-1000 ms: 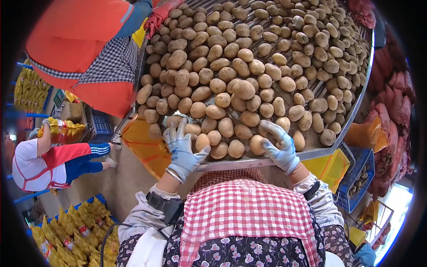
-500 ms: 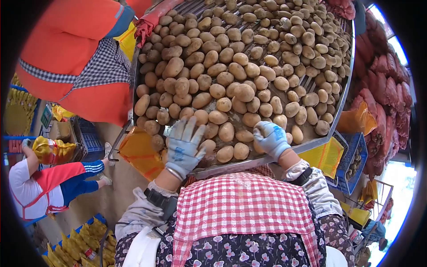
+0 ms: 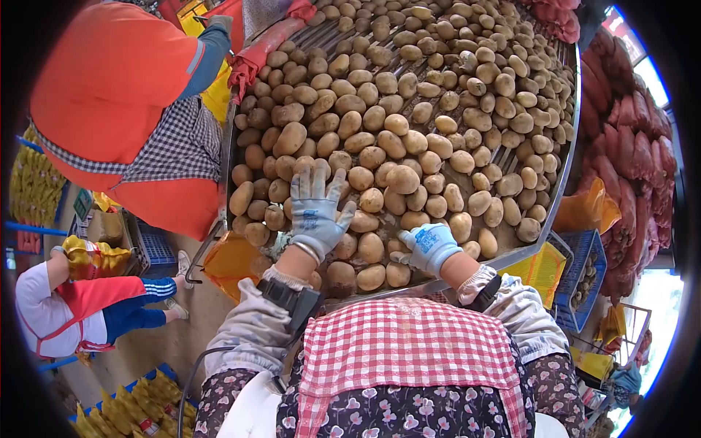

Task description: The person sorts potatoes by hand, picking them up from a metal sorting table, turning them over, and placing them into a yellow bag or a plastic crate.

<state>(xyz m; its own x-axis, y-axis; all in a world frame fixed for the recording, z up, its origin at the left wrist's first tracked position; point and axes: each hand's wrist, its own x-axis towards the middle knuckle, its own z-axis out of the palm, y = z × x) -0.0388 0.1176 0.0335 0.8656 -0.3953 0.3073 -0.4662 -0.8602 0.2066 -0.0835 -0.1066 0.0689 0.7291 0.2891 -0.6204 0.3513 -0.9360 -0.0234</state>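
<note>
Loose potatoes point(image 3: 402, 179) cover a metal-rimmed sorting table point(image 3: 524, 237) in front of me. My left hand point(image 3: 315, 215), in a pale blue-grey glove, lies over the potatoes near the front left, fingers stretched and spread, fingertips against several of them. My right hand point(image 3: 431, 247), gloved alike, rests low at the front edge among potatoes. Its thumb and a finger point left and stand apart, with nothing visible between them; the other fingers are bent and partly hidden. Below its thumb lies a potato point(image 3: 398, 274).
A co-worker in an orange-red garment point(image 3: 109, 87) stands at the table's left side. An orange mesh bag point(image 3: 228, 263) hangs at the front left corner. To the right are a blue crate point(image 3: 582, 281) and stacked red sacks point(image 3: 628, 175). Another person point(image 3: 80, 310) holds a filled yellow bag.
My left hand has moved up and slightly right, deeper into the potatoes. The right hand has shifted a little left and down, its thumb now showing. The co-worker's arm has shifted.
</note>
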